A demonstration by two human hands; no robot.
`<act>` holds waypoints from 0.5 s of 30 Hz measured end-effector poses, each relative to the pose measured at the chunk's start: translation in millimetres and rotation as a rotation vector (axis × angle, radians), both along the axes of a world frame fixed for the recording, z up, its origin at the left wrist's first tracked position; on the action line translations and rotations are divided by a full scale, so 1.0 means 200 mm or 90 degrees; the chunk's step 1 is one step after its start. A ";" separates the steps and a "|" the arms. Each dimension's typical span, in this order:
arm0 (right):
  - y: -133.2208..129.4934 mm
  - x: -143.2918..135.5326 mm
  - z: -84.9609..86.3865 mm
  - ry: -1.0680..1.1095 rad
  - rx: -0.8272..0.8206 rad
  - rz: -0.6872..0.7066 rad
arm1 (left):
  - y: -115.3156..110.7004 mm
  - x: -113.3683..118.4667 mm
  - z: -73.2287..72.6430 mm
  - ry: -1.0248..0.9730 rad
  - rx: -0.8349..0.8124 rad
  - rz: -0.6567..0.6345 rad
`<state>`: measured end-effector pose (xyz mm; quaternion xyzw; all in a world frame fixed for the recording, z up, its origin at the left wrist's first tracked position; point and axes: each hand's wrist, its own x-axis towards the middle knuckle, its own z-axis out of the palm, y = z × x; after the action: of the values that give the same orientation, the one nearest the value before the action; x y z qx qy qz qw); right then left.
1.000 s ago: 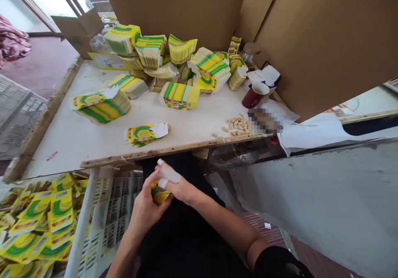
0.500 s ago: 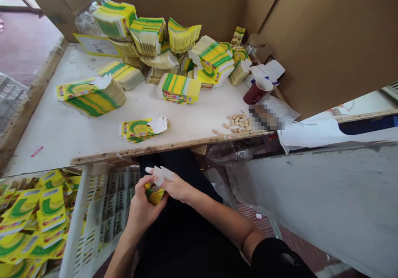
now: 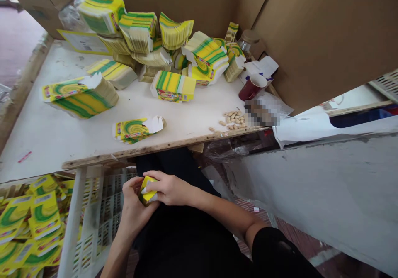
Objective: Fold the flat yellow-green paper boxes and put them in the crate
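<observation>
Holding the yellow box (image 3: 150,185) well takes soft fingers: the left hand (image 3: 132,207) should cup its side, while the right hand (image 3: 171,188) presses flat and gently, so the thin card does not crush. Both hands are closed on it. It is over the lap, between 7 and 8 o'clock in the view, below the table (image 3: 186,120). One yellow side faces up; its long way seems to run from 1 to 7 o'clock, but fingers hide much of it.
</observation>
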<state>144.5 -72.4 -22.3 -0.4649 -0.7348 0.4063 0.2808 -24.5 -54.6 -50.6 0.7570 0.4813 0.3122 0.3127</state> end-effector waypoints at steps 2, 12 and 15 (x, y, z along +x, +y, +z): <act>0.00 0.02 0.00 -0.012 0.001 -0.010 | -0.01 -0.02 0.02 0.057 -0.035 -0.005; 0.01 0.12 0.07 -0.171 0.000 0.103 | 0.05 -0.03 0.11 0.130 -0.028 -0.084; 0.01 0.11 0.08 -0.189 0.010 0.057 | 0.08 -0.01 0.14 0.143 -0.012 -0.086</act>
<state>166.7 -70.1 -5.9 -0.4845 -0.7914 0.3394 0.1541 -27.1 -38.7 -23.5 0.8149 0.4642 0.1995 0.2841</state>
